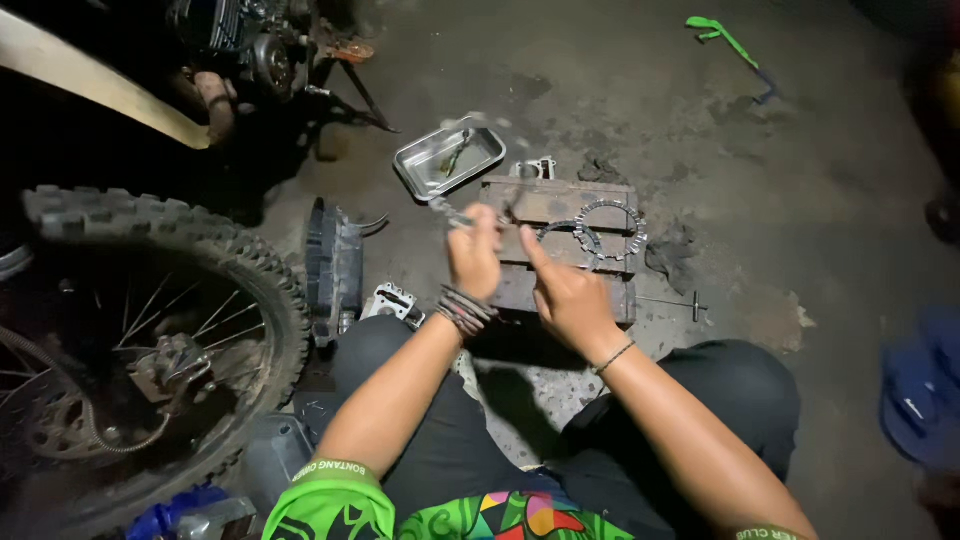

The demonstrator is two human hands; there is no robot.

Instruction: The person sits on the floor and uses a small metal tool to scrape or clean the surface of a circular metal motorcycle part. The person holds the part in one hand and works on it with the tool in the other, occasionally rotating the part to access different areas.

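My left hand [473, 256] is closed around a thin metal tool [445, 212] whose blurred end sticks out to the upper left. My right hand [568, 296] hovers beside it over a low wooden block [520, 200], index finger stretched toward the left hand, nothing visibly in it. On the block lie a toothed metal ring [611, 228] and a darker ring [572, 236] partly under it. I crouch over the block, knees either side.
A shiny metal tray [420, 160] with a small tool sits behind the block. A knobby motorcycle wheel [150, 330] fills the left, engine parts behind it. A T-handle tool [680, 303] lies right of the block, a green object [722, 35] far back, blue cloth [925, 385] at right.
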